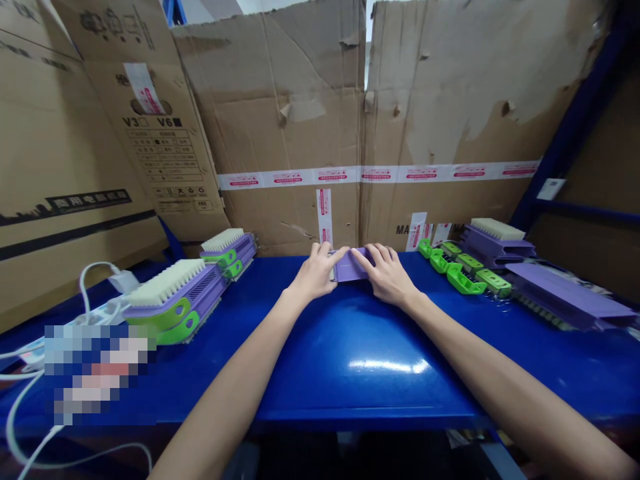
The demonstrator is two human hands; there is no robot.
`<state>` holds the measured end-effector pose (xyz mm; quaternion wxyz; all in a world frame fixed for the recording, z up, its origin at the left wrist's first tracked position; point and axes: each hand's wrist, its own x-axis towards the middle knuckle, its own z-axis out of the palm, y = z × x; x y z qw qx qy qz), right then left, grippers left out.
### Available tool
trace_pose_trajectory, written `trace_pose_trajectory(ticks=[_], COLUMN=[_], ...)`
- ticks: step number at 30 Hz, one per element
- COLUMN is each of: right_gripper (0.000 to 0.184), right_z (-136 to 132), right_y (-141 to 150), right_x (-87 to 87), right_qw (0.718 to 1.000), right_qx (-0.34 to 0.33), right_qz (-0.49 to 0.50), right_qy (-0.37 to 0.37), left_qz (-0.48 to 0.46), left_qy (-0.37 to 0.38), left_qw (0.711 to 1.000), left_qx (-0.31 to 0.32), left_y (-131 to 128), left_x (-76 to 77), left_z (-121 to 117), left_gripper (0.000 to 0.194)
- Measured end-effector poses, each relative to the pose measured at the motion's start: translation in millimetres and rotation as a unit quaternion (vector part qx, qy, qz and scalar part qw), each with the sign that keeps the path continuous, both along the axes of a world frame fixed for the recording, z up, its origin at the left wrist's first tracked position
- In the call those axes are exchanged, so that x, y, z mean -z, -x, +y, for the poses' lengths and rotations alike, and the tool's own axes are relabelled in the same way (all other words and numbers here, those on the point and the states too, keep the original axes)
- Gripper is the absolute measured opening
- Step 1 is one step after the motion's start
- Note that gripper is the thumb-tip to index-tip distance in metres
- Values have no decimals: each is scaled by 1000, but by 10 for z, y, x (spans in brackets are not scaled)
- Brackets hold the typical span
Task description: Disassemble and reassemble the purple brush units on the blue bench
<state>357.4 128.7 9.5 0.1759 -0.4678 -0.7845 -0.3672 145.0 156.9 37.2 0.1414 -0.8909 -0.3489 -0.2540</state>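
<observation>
Near the back of the blue table, my left hand (316, 272) and my right hand (389, 275) are closed on a purple plastic brush body (350, 267). My left fingers grip its left end, where a pale strip shows. My right thumb lies across its front face, with the fingers curled over its top and right end. The underside and far side of the piece are hidden.
Stacked purple-and-green brushes (175, 297) stand on the left, another stack (230, 252) behind them. Green end pieces (465, 280) and purple bodies (570, 293) lie right. Cardboard (295, 133) walls the back. White cables (85, 287) and a power strip sit left.
</observation>
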Motion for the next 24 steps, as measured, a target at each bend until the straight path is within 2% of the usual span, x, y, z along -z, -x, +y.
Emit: trace_pose_trajectory(ticks=[8,13,17,22,24], right_gripper=[85,82,78,77,81], right_z=[-28,-45,-34,-38,-46], right_y=[-1,-69,-75,-65,-63], right_x=[-51,-39,-35,-52,-57], right_qw=[1000,1000,1000,999,999], right_qx=[-6,-8,-5,-6,-6], right_qz=[-9,-5,23,35,32], right_qy=[-7,7,15,15,17], left_qz=[-12,39,27,31,42], left_qy=[39,20,18,47,50], left_qw=[996,999,997,993,992], left_qx=[81,6,-64,-104,-109], left_y=[123,98,125,169,170], left_x=[-55,-5,21,22,22], left_z=[-19,-44,2,32,28], left_gripper=[87,79,76,45,42])
